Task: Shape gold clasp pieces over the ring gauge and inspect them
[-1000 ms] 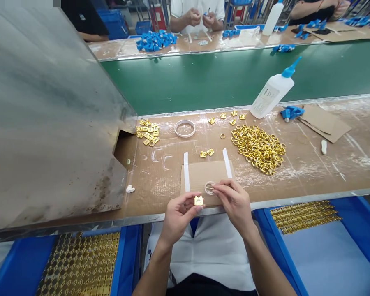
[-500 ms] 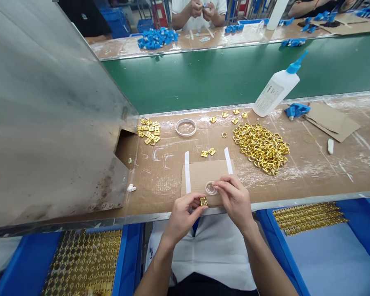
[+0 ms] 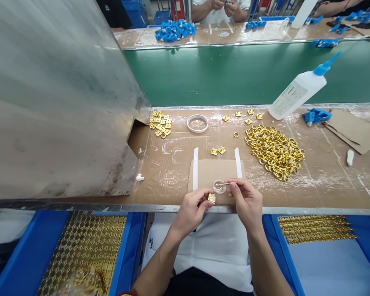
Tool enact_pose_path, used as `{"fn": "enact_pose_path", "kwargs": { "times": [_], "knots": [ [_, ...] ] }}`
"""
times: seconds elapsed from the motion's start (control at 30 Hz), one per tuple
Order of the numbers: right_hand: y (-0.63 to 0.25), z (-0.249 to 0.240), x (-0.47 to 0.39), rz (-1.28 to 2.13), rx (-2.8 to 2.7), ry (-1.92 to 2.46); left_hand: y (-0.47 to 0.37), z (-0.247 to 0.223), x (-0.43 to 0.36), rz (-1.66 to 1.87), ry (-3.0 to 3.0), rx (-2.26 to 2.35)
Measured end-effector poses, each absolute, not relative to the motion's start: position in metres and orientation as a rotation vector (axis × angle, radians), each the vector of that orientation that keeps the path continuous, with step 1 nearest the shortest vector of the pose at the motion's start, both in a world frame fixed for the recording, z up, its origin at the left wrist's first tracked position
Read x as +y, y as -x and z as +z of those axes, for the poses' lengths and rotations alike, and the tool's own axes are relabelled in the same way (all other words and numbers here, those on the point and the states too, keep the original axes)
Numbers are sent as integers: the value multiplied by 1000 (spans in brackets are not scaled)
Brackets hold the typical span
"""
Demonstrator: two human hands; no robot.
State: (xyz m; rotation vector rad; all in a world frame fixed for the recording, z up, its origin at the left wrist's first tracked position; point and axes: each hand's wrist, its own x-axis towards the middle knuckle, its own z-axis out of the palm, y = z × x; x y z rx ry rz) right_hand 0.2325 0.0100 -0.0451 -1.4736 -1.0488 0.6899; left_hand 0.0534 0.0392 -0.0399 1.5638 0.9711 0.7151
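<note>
Between the fingertips of my left hand (image 3: 193, 209) is a small square gold piece (image 3: 211, 198), held near the table's front edge. My right hand (image 3: 246, 201) pinches a thin stick (image 3: 228, 183), whose tip reaches into a small clear round dish (image 3: 219, 186). The dish rests on a cardboard sheet (image 3: 217, 167) fixed with two white tape strips. Two gold pieces (image 3: 218, 151) lie just beyond the sheet. To the right is a heap of gold rings (image 3: 274, 152).
A metal housing (image 3: 64, 102) stands at the left. Further back are a white tape roll (image 3: 197, 123), a cluster of gold squares (image 3: 160, 123) and a tilted glue bottle (image 3: 297, 94). Blue bins (image 3: 283, 250) flank my lap. Another person's hands (image 3: 224, 5) show across the green divider.
The view has shifted, moving the table's contents rightward in the picture. My right hand has drawn back slightly from the dish, and the stick now shows more clearly.
</note>
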Motion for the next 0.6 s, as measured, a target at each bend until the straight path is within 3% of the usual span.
{"fn": "enact_pose_path", "kwargs": {
  "times": [0.33,0.6],
  "knots": [
    [-216,-45,0,681,-858,1334,-58,-40,38,707,-1577,1024],
    [-207,-59,-16,601,-1008,1289,-58,-39,39,681,-1628,1061]
  ]
}}
